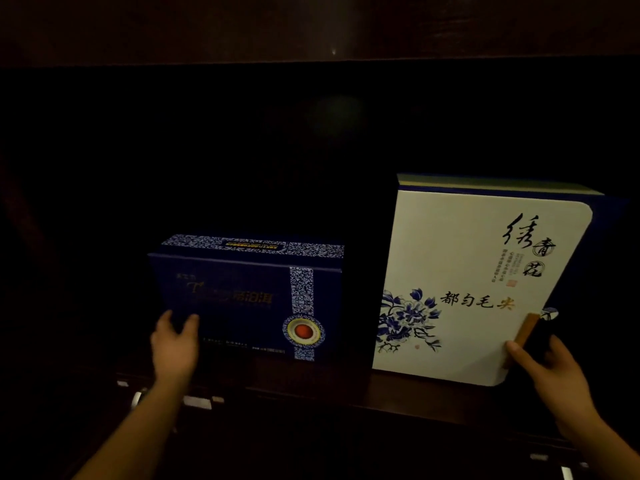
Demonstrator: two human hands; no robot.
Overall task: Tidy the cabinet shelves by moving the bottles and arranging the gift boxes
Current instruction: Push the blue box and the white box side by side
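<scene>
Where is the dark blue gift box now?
In the head view the dark blue gift box stands on the cabinet shelf, left of centre, apart from the taller white gift box to its right; the left hand grips its lower left corner.

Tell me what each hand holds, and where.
Left hand grips the blue box at its lower left corner; right hand grips the white box at its lower right edge.

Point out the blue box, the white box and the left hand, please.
blue box (242, 317): head view, front face.
white box (446, 244): head view, front panel.
left hand (175, 348): head view, its back.
</scene>
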